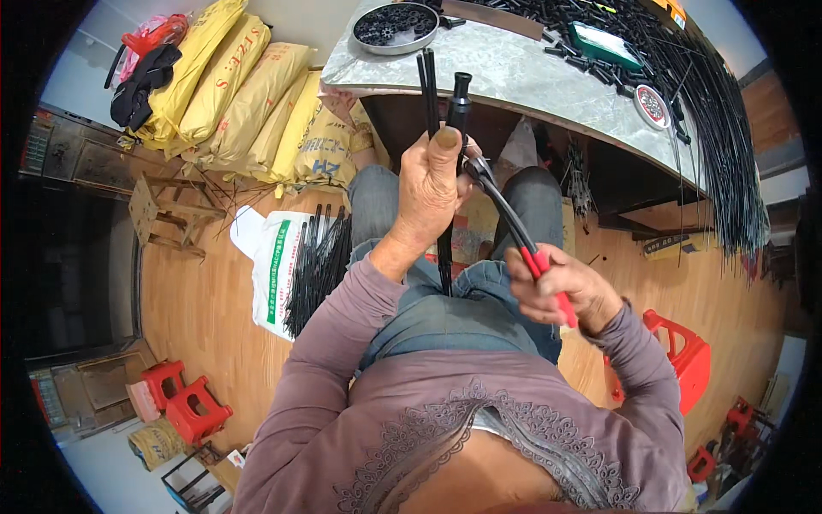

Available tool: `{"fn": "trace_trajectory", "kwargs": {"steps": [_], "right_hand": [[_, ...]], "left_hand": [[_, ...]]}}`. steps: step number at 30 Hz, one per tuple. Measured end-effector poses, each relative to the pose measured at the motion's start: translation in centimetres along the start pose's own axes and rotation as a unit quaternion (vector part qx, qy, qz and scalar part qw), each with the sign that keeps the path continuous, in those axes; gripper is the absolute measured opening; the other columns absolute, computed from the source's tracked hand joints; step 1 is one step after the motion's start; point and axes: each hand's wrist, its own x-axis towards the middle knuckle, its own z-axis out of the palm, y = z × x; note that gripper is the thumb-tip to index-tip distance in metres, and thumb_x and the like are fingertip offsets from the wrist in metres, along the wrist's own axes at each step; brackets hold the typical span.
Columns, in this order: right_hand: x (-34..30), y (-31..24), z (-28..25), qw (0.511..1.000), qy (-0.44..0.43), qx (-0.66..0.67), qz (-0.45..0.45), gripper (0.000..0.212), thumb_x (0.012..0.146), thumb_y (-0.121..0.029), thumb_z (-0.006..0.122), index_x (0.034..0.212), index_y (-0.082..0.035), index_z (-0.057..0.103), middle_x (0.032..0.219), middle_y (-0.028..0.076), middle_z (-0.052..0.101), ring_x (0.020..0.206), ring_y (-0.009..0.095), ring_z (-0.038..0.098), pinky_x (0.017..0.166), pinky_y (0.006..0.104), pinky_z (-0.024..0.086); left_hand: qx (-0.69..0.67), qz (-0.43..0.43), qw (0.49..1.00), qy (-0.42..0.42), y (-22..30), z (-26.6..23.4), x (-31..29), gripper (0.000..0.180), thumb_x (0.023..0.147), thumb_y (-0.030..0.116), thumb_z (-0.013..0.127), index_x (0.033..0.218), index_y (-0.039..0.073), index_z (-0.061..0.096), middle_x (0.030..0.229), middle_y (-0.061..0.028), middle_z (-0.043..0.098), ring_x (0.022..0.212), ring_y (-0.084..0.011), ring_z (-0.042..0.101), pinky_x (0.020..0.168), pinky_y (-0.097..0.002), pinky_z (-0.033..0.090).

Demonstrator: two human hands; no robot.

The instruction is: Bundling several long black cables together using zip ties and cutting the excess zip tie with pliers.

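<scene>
Left hand [428, 193] grips slim black rods [427, 81] and a ringed tube [461, 98]; right hand [565, 289] clasps red-handled metal pliers [514, 221]

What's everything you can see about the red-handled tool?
The red-handled tool looks like long pliers: slim, dark, metal-looking shafts and red handles, perhaps rubbery. The person's right grip holds the handles. The tool slants up and left to its head, close by the left grip; what its tip touches is hidden.

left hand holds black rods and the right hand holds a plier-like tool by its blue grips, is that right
Colour is wrong: the head view shows red grips on the plier-like tool in the right hand. The left hand does hold black rods.
</scene>
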Motion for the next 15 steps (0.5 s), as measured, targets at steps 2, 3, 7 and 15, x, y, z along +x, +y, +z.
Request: {"fn": "trace_trajectory", "kwargs": {"steps": [2, 3, 7, 15], "right_hand": [[0.5, -1.1, 0.7, 0.982, 0.062, -0.177, 0.022, 0.028, 0.085, -0.018, 0.065, 0.098, -0.004, 0.045, 0.067, 0.004, 0.051, 0.044, 0.013, 0.050, 0.040, 0.0250, 0.041], [0.5, -1.6, 0.9, 0.918, 0.135, -0.366, -0.065, 0.026, 0.085, -0.014, 0.063, 0.102, -0.002, 0.047, 0.071, 0.005, 0.054, 0.049, 0.012, 0.052, 0.043, 0.0246, 0.043], [-0.4, -2.7, 2.6, 0.670, 0.262, -0.674, -0.168, 0.016, 0.087, -0.009, 0.057, 0.099, 0.001, 0.055, 0.073, 0.009, 0.060, 0.050, 0.014, 0.055, 0.044, 0.0252, 0.045], [-0.8, -3.2, 1.8, 0.944, 0.137, -0.292, 0.069, 0.018, 0.080, -0.010, 0.061, 0.088, -0.003, 0.046, 0.060, 0.009, 0.053, 0.039, 0.017, 0.050, 0.037, 0.0289, 0.043]], "left_hand": [[0.007, 0.004, 1.000, 0.007, -0.1, -0.2, -0.1, 0.061, 0.087, 0.064, 0.049, 0.082, 0.003, 0.053, 0.059, 0.0025, 0.046, 0.043, -0.0017, 0.041, 0.037, -0.0178, 0.029], [0.012, 0.010, 1.000, 0.011, -0.2, -0.3, -0.1, 0.061, 0.088, 0.063, 0.048, 0.082, 0.003, 0.053, 0.058, 0.0022, 0.046, 0.043, -0.0018, 0.041, 0.037, -0.0181, 0.029], [-0.006, 0.011, 1.000, 0.002, 0.1, -0.7, -0.3, 0.060, 0.088, 0.062, 0.048, 0.083, 0.003, 0.054, 0.058, 0.0021, 0.046, 0.043, -0.0022, 0.041, 0.037, -0.0189, 0.030], [0.033, 0.015, 0.999, 0.005, 0.6, -0.3, -0.3, 0.060, 0.089, 0.062, 0.047, 0.079, 0.004, 0.055, 0.057, 0.0027, 0.046, 0.042, -0.0031, 0.042, 0.037, -0.0194, 0.031]]}}
